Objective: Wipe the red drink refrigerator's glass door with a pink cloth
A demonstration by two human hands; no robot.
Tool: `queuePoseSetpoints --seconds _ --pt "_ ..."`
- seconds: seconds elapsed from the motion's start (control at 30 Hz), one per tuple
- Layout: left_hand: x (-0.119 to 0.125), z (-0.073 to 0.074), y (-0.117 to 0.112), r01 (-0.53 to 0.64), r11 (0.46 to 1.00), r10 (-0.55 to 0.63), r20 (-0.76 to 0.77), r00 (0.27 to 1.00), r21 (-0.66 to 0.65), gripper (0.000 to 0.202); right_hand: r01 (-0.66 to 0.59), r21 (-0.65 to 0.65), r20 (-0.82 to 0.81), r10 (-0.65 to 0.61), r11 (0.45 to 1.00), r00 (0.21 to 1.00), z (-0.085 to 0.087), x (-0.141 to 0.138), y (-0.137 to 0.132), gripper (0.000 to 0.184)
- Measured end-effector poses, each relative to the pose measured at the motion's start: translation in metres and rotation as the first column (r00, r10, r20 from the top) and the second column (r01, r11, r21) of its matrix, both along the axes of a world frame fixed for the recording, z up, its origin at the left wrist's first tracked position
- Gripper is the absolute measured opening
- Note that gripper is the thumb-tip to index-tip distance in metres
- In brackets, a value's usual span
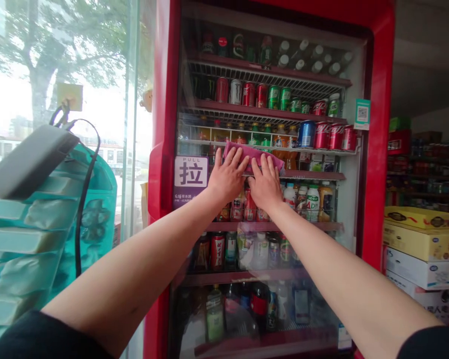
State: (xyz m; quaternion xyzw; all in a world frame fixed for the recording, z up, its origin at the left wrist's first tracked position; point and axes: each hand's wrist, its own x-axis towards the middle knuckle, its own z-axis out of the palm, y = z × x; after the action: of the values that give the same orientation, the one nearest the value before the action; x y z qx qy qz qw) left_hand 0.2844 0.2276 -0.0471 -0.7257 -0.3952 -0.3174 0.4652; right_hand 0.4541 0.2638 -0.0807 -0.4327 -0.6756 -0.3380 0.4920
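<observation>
A folded pink cloth (252,151) lies against the glass door (314,304) of a red drinks fridge. My left hand (229,172) presses flat on the cloth's left part, fingers stretched out. Close beside it, my right hand (265,182) rests on the cloth's right part with its fingers spread. Both arms reach forward, and the palms hide some of the cloth. Left of my hands, a purple and white pull sign (191,174) sticks to the glass. Behind the door, cans (249,93) and bottles (313,203) stand on several shelves.
The red door frame (160,189) runs up the left side. Further left, a grey device (32,159) with a black cable hangs by a teal container (93,209). Stacked cartons (424,239) stand on the right. A green code sticker (362,113) is at the door's upper right.
</observation>
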Motion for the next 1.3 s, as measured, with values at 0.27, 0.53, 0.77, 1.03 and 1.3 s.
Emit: queuePoseSetpoints --seconds 0.27,0.53,0.77,1.03,1.3 --pt "-0.064 -0.024 -0.014 -0.063 0.995 0.058 0.056 0.997 0.083 0.065 -0.081 -0.039 0.115 0.085 0.996 0.99 -0.003 -0.058 -0.015 0.07" --pt "-0.032 -0.028 -0.006 -0.051 0.996 0.042 0.116 0.992 0.072 0.066 -0.089 0.003 0.216 0.086 0.996 0.973 -0.003 -0.015 -0.005 0.069" --pt "0.047 -0.011 0.008 -0.001 0.998 -0.003 0.054 0.999 0.062 0.066 -0.044 -0.022 0.167 0.047 0.999 0.985 0.012 0.066 0.003 0.064" --pt "0.048 -0.102 0.009 0.051 0.999 -0.051 0.141 0.989 0.001 0.066 -0.058 -0.027 0.137 0.061 0.998 0.989 -0.068 0.063 -0.004 0.057" --pt "0.035 -0.17 -0.019 0.126 0.978 -0.106 0.123 0.987 -0.168 0.063 -0.108 0.016 -0.284 0.108 0.994 0.953 -0.146 0.014 -0.023 0.038"
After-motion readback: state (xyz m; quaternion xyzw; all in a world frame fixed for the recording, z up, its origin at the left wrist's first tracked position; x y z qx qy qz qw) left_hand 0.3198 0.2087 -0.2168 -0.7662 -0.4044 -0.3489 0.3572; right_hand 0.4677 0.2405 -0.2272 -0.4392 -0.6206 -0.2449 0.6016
